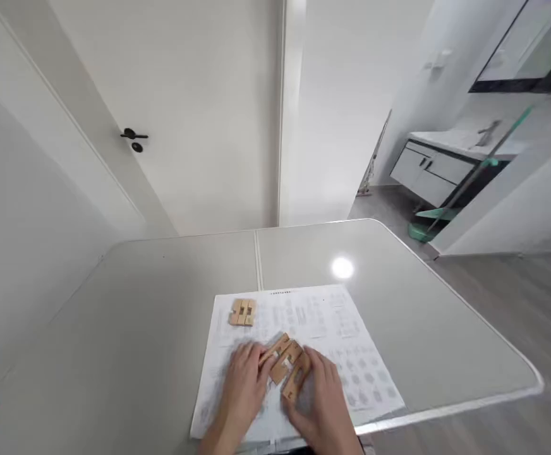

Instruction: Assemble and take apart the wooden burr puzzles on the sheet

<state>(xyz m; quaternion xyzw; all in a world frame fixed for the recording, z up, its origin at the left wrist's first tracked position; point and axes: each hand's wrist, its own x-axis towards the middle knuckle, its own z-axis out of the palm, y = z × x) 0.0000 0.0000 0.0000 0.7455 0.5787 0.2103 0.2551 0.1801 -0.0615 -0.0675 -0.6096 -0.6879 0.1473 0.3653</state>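
Three notched wooden puzzle pieces lie side by side at a slant between my hands on a printed sheet. My left hand is closed on the left wooden piece, thumb and fingers at its near end. The middle wooden piece sits between the other two. My right hand grips the right wooden piece, which has a long slot, with fingers on its far end and thumb at its near end. Farther up the sheet, several joined wooden pieces form a small block.
The printed instruction sheet shows faint diagrams. It lies on a grey table with a pale rim. Behind stands a white door with a black handle. A sink cabinet and a green broom and dustpan are at the right.
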